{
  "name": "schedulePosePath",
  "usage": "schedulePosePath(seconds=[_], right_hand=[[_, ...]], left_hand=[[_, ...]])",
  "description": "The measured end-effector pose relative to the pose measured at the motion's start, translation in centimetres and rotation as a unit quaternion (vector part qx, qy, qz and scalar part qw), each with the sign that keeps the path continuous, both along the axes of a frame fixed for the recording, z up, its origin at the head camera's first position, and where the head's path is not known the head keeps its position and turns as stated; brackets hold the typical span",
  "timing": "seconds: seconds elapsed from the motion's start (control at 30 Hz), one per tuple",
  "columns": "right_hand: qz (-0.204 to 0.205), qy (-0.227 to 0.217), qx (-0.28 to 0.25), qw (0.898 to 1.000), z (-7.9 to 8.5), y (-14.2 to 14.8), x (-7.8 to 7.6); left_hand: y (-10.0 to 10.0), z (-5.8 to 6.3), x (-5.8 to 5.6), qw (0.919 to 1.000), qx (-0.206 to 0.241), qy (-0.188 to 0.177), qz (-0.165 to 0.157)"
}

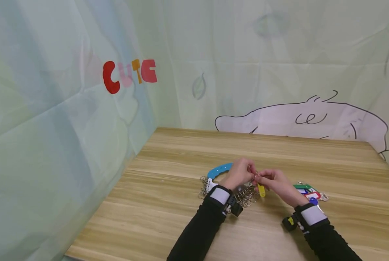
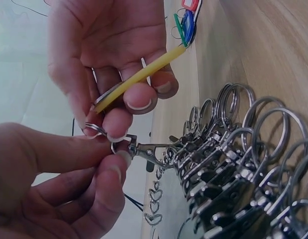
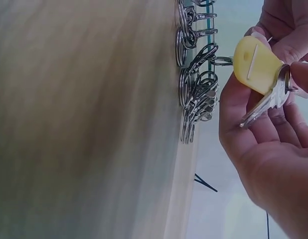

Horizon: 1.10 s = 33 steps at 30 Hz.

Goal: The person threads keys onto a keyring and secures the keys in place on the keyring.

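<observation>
Yellow tag (image 1: 261,190), just one, hangs from one ring (image 2: 95,128) the right hand (image 1: 280,185) pinches. The left hand (image 1: 239,174) pinches one clip (image 2: 150,152).

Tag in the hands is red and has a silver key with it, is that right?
Not quite: the tag is yellow, not red, as the right wrist view shows. It does have a silver key with it.

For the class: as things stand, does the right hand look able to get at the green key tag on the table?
Likely yes, once free: the right hand is occupied with the yellow key tag, but nothing seems to block the way to the green key tag near that wrist.
</observation>
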State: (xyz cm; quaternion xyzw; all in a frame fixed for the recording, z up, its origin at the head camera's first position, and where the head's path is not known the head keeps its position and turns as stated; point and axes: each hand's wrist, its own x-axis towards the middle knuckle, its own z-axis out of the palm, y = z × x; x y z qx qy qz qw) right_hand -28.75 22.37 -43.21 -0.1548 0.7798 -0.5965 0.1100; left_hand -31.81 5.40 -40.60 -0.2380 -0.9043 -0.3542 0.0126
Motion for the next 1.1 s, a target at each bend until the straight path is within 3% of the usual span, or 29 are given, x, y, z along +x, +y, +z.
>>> schedulePosePath(seconds=[0.47, 0.7, 0.97, 1.1], right_hand=[[-0.021, 0.009, 0.007, 1.000, 0.35, -0.07, 0.29], [-0.064, 0.061, 0.060, 0.994, 0.17, -0.47, 0.17], [-0.034, 0.105, 0.054, 0.992, 0.38, -0.64, 0.57], [-0.031, 0.143, 0.060, 0.987, 0.43, -0.75, 0.57]], left_hand=[[-0.08, 0.09, 0.05, 0.9997, 0.011, 0.013, -0.016], [0.03, 0.19, 0.23, 0.9996, 0.024, -0.004, -0.016], [-0.01, -0.05, 0.40, 0.9990, 0.036, -0.025, -0.009], [0.03, 0.00, 0.28, 0.9997, 0.023, -0.010, -0.004]])
